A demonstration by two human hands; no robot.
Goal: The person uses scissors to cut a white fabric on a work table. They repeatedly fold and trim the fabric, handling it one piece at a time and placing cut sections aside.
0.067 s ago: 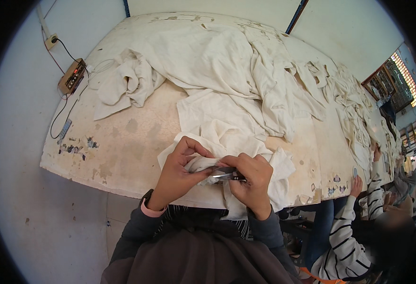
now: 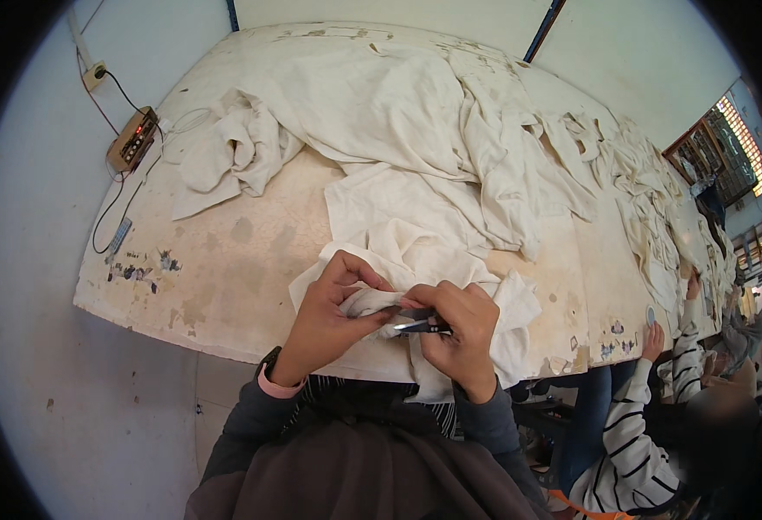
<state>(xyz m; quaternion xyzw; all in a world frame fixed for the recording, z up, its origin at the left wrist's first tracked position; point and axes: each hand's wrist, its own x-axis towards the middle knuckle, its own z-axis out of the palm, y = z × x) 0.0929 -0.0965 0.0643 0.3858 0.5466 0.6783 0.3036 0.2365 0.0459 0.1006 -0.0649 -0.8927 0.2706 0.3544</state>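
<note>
Two bare hands meet at the near edge of a long table [image 2: 225, 286]. The left hand [image 2: 329, 316] is curled closed, pinching a bunched fold of cream cloth [image 2: 416, 238] between thumb and fingertips. The right hand [image 2: 459, 334] is closed around a small pair of thread snips [image 2: 420, 327], its dark and silvery tip pointing left toward the pinched fold; whether the blades are apart cannot be told. The fold sits just between the two hands, touching both, and the rest of the cloth spills over the table's edge and back across its top.

To do this trimming well, the fold should probably be kept taut and the tip kept close to the surface, so only loose thread is caught and not the weave.

Both forearms, in dark sleeves, rise from the lower edge, elbows tucked in, wrists bent inward, knuckles up.

Farther out, more pale cloth [image 2: 381, 113] lies heaped along the stained table. A small brown box with wires [image 2: 132, 139] sits at the far left corner. To the right, another person in a striped sleeve [image 2: 637, 425] sits at the table.
</note>
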